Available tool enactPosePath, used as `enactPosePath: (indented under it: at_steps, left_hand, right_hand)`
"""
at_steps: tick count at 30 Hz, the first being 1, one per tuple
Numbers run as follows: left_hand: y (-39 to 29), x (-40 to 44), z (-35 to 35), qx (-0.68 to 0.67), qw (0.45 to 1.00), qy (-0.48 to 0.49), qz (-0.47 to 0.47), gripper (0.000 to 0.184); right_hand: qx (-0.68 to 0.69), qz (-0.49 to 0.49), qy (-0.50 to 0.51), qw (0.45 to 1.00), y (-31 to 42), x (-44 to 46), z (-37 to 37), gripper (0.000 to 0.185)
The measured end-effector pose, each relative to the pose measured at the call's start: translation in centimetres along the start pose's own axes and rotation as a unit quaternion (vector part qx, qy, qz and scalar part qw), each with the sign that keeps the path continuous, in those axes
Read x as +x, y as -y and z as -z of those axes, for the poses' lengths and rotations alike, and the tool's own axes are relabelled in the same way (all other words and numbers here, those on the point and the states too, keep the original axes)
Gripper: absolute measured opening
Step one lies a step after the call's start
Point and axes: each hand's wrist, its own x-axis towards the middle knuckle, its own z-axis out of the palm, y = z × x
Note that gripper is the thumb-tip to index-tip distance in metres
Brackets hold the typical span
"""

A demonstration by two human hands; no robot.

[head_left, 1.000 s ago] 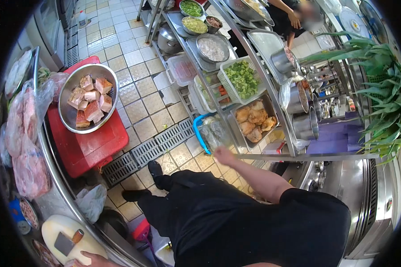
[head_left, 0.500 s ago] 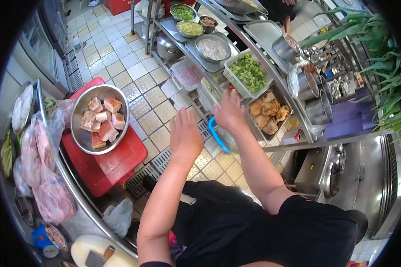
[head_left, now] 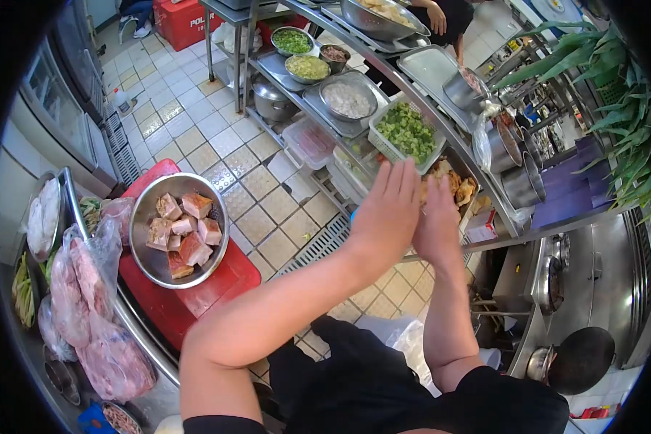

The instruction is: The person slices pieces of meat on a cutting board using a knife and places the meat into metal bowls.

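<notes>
Over here, the left hand (head_left: 385, 220) and the right hand (head_left: 438, 230) are close together, fingers straight, letting go of everything. They hide some of the brown cooked pieces (head_left: 466, 191) on the metal rack (head_left: 513, 237), near the white basket (head_left: 387, 147) of greens (I can't tell if they touch it). A shiny bowl (head_left: 147, 210) of meat chunks (head_left: 193, 249) sits on a red box (head_left: 152, 304).

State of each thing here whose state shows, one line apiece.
Left hand: fingers extended
Right hand: fingers extended
Browned pieces: partly hidden
Greens: chopped
White basket: uncovered, holding greens
Meat chunks: cut
Steel bowl: uncovered, holding meat chunks
Pink meat: bagged
Silver pot: lidded
</notes>
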Motion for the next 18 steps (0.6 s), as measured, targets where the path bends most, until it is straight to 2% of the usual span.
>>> enactPosePath:
  at_steps: [2,4,6,8,9,10,12,13,15,18]
  left_hand:
    - [3.0,0.7,4.9,-0.035,0.998,-0.052,-0.005,0.057]
    - [7.1,1.2,8.6,-0.083,0.994,-0.07,0.004,0.058]
    - [11.5,0.7,10.6,-0.205,0.976,0.012,0.069,0.064]
    - [15.1,-1.3,6.1,-0.237,0.959,0.052,0.149,0.075]
    - [16.5,-3.2,2.5,-0.222,0.958,0.059,0.17,0.079]
    - [17.7,-5.4,-1.1,-0.209,0.957,0.066,0.192,0.083]
    - [19.4,-9.4,-6.2,-0.232,0.932,0.09,0.264,0.078]
    - [20.1,-11.0,-7.5,-0.232,0.932,0.088,0.265,0.078]
    - [21.2,-14.4,-9.3,-0.159,0.922,0.165,0.311,0.082]
    - [22.9,-18.7,-10.1,-0.116,0.92,0.179,0.328,0.084]
  right_hand:
    - [-0.005,0.096,-0.087,0.992,3.0,1.8,5.1,0.056]
    - [-0.044,0.169,-0.095,0.98,7.4,4.6,9.5,0.05]
    - [-0.113,0.189,-0.027,0.975,12.4,8.0,9.9,0.051]
    - [-0.192,0.184,0.183,0.946,18.3,11.3,7.0,0.058]
    - [-0.189,0.182,0.149,0.954,19.6,11.9,1.8,0.067]
    - [-0.2,0.158,0.232,0.938,22.0,12.2,-1.1,0.076]
    - [-0.181,0.157,0.247,0.939,24.5,11.0,-8.0,0.082]
    - [-0.153,0.158,0.248,0.943,25.6,10.4,-11.1,0.081]
    - [-0.124,0.16,0.254,0.946,27.8,8.6,-15.8,0.079]
    - [-0.048,0.189,0.271,0.943,30.6,6.2,-18.9,0.076]
